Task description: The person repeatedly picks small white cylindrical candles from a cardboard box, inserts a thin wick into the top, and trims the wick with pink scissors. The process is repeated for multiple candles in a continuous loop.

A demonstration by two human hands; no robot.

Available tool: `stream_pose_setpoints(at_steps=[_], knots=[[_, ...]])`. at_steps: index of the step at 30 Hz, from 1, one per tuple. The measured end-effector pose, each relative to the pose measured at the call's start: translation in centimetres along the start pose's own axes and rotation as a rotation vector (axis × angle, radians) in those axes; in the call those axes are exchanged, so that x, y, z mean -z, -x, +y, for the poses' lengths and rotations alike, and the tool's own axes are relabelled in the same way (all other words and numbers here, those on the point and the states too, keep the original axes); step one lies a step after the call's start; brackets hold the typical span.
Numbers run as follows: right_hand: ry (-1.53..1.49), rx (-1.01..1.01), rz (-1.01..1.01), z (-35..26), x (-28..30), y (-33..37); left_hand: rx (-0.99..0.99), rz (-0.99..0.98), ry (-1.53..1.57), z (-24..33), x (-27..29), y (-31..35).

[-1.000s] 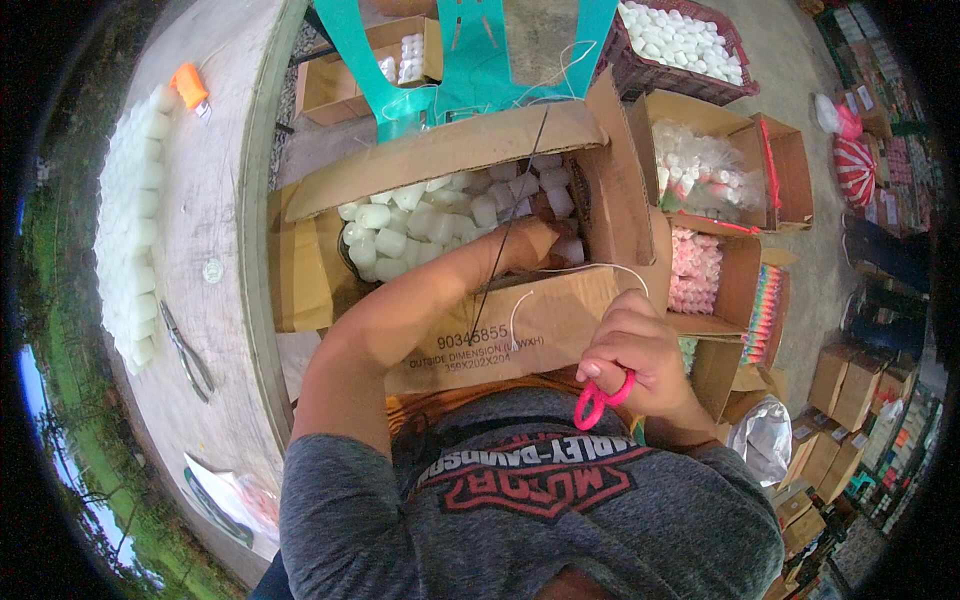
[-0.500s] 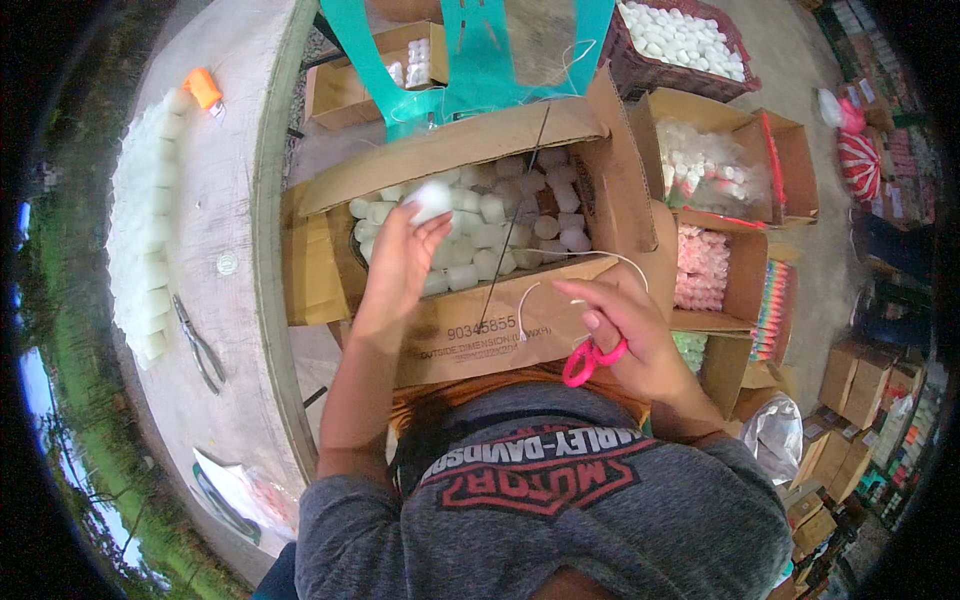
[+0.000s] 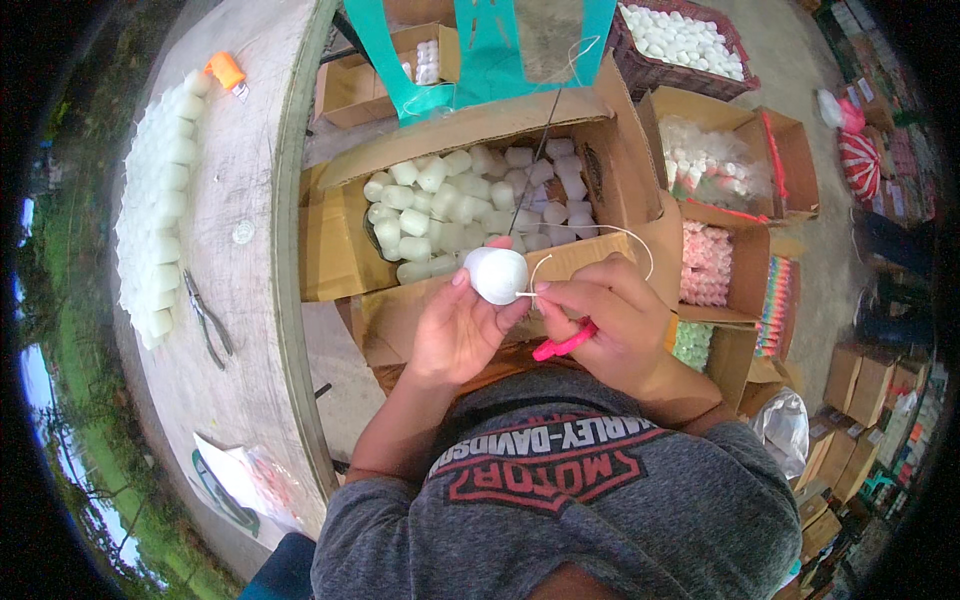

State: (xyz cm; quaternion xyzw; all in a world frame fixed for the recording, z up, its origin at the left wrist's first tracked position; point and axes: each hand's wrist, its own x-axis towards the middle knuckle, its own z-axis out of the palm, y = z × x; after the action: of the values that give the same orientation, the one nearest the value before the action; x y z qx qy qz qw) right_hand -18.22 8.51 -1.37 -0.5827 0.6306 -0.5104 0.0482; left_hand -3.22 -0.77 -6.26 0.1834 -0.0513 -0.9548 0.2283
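My left hand (image 3: 450,335) is closed around a white rounded cylinder (image 3: 497,275), gripping it from below and the side. In my right hand (image 3: 620,315), thumb and finger pinch a white cord (image 3: 650,262), whose end meets the cylinder's right side. Whether the end has gone into it I cannot tell. Pink-handled scissors (image 3: 565,342) hang on the same hand, their blades hidden. Just beyond my hands, a cardboard box (image 3: 335,245) holds many similar translucent white cylinders (image 3: 455,205). A thin dark rod or wire (image 3: 535,160) slants over the box.
The pale table (image 3: 250,160) on the left bears rows of white cylinders (image 3: 160,230), pliers (image 3: 207,318) and an orange-handled tool (image 3: 226,70). A teal chair (image 3: 490,85) stands behind the box. Cartons of small goods (image 3: 745,270) and a crate of white pieces (image 3: 685,40) stand right.
My left hand has brought the white cylinder from over the box toward my body. My right hand has moved slightly left, and the cord's end now meets the cylinder.
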Motion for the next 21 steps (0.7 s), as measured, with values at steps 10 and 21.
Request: stream_pose_setpoints(at_steps=[10, 21], knots=[[-0.013, -0.145, -0.016, -0.8, 0.0, 0.8, -0.144, -0.019, -0.254, -0.3, -0.8, 0.9], [-1.021, -0.905, -0.246, 7.1, -5.5, -0.8, -0.752, 0.226, -1.109, 2.9, 0.1, 0.8]])
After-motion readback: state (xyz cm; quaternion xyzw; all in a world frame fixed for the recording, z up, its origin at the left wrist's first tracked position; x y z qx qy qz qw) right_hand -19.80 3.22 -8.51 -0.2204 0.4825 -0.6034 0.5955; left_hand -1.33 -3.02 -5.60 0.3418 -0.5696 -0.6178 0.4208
